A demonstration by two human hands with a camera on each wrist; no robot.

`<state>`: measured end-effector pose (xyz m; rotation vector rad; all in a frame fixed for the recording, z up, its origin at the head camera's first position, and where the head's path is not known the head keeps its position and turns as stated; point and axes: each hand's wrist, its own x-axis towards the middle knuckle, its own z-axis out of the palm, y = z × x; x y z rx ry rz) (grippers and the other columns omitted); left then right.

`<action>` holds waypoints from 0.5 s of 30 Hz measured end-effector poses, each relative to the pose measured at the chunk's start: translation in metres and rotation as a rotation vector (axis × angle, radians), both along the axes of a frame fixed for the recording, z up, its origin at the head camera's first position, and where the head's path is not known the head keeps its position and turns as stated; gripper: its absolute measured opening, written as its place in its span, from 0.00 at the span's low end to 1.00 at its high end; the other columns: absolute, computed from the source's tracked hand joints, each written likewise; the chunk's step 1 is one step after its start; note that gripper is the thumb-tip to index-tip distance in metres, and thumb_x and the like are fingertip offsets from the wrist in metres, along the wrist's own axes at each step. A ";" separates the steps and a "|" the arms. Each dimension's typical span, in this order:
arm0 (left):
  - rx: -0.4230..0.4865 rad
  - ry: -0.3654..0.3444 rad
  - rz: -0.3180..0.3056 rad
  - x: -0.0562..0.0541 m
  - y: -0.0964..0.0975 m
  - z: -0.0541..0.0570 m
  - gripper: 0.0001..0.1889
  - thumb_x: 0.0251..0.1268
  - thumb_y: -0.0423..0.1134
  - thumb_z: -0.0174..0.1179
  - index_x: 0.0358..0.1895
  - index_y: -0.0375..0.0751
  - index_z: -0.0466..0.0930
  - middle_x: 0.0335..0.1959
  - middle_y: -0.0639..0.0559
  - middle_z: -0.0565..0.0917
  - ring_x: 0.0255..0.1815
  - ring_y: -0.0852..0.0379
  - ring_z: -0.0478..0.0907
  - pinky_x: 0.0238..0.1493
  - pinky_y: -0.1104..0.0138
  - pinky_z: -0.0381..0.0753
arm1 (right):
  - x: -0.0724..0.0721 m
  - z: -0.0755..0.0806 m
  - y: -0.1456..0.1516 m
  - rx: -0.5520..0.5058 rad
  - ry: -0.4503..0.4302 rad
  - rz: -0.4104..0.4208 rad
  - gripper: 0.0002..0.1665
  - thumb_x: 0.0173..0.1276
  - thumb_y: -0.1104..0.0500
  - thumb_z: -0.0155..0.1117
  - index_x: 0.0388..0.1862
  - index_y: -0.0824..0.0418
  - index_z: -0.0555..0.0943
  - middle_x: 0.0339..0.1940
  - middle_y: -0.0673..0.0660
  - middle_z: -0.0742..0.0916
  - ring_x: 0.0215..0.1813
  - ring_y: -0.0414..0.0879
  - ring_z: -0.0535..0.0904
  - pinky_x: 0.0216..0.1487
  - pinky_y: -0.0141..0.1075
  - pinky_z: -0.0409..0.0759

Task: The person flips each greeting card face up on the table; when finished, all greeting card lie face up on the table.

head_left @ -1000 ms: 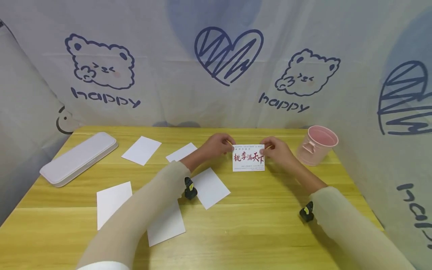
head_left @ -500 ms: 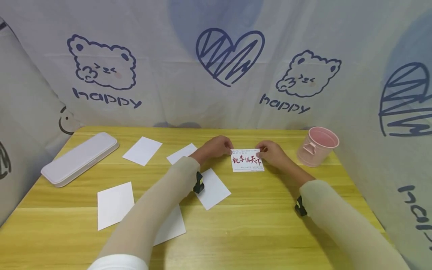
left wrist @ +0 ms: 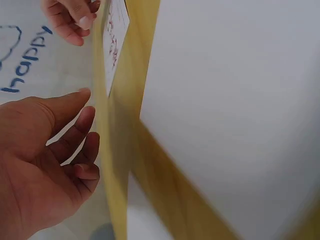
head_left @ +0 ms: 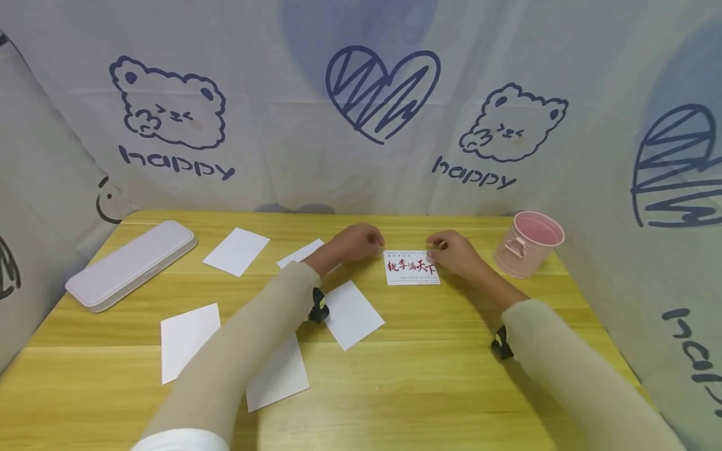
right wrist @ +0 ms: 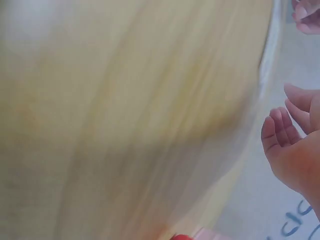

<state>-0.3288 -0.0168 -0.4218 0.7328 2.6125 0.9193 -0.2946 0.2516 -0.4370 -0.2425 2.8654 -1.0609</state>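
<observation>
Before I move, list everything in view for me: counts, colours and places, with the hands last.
printed card: one, white with red characters, between the hands
blank cards: five, white, left and centre of the table, most partly covered by the left arm
long case: one, white, table's back left
cup: one, pink, table's back right
table: one, yellow wood, under the cards
backdrop cloth: count unclear, pale with blue bears and hearts, around the table
wrist devices: two, black, one per cuff
red thing: one, red, right wrist view's lower edge, unidentifiable
sleeves: two, beige, from the lower edge
left hand: one, bare, beside the printed card, apart
right hand: one, bare, at its upper right corner, contact unclear
</observation>
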 end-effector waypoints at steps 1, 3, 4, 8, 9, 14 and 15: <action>-0.001 0.001 -0.010 0.002 -0.005 0.002 0.10 0.72 0.36 0.60 0.51 0.39 0.83 0.49 0.47 0.84 0.45 0.54 0.75 0.51 0.62 0.75 | 0.004 0.003 -0.002 -0.010 0.002 -0.002 0.20 0.73 0.60 0.63 0.61 0.66 0.79 0.54 0.63 0.81 0.54 0.56 0.78 0.56 0.48 0.79; 0.003 -0.003 -0.030 0.008 -0.016 0.005 0.10 0.71 0.36 0.60 0.51 0.39 0.83 0.46 0.48 0.84 0.44 0.54 0.75 0.49 0.62 0.75 | 0.014 0.008 -0.010 -0.021 0.010 0.003 0.20 0.74 0.59 0.63 0.61 0.65 0.79 0.53 0.61 0.82 0.53 0.55 0.78 0.52 0.44 0.79; 0.009 -0.009 -0.041 0.012 -0.022 0.007 0.10 0.71 0.37 0.60 0.51 0.39 0.83 0.45 0.48 0.84 0.43 0.54 0.75 0.48 0.62 0.75 | 0.021 0.011 -0.014 -0.021 0.014 0.009 0.21 0.74 0.58 0.64 0.62 0.64 0.79 0.53 0.61 0.82 0.52 0.55 0.77 0.51 0.43 0.79; 0.030 -0.040 -0.092 0.024 -0.044 0.006 0.10 0.70 0.36 0.61 0.50 0.40 0.83 0.41 0.50 0.84 0.41 0.56 0.76 0.45 0.65 0.76 | 0.054 0.017 -0.037 -0.064 0.019 0.047 0.20 0.72 0.57 0.66 0.60 0.64 0.81 0.47 0.59 0.83 0.47 0.52 0.77 0.41 0.36 0.77; 0.035 -0.055 -0.106 0.027 -0.049 0.005 0.09 0.69 0.35 0.62 0.50 0.40 0.83 0.41 0.50 0.84 0.41 0.57 0.76 0.44 0.66 0.76 | 0.063 0.017 -0.042 -0.087 0.012 0.061 0.20 0.71 0.57 0.67 0.59 0.64 0.81 0.46 0.59 0.83 0.45 0.51 0.78 0.39 0.35 0.78; 0.008 -0.132 -0.168 0.042 -0.066 -0.001 0.10 0.66 0.35 0.67 0.49 0.43 0.84 0.44 0.52 0.85 0.43 0.57 0.77 0.45 0.67 0.77 | 0.100 0.009 -0.070 -0.160 -0.029 0.090 0.19 0.68 0.58 0.70 0.56 0.64 0.83 0.45 0.57 0.85 0.44 0.47 0.80 0.42 0.34 0.79; -0.003 -0.135 -0.177 0.045 -0.068 -0.002 0.11 0.65 0.35 0.68 0.49 0.43 0.84 0.44 0.52 0.85 0.44 0.57 0.77 0.46 0.67 0.77 | 0.105 0.007 -0.076 -0.168 -0.038 0.088 0.19 0.68 0.58 0.70 0.55 0.64 0.83 0.45 0.56 0.85 0.44 0.46 0.80 0.43 0.34 0.79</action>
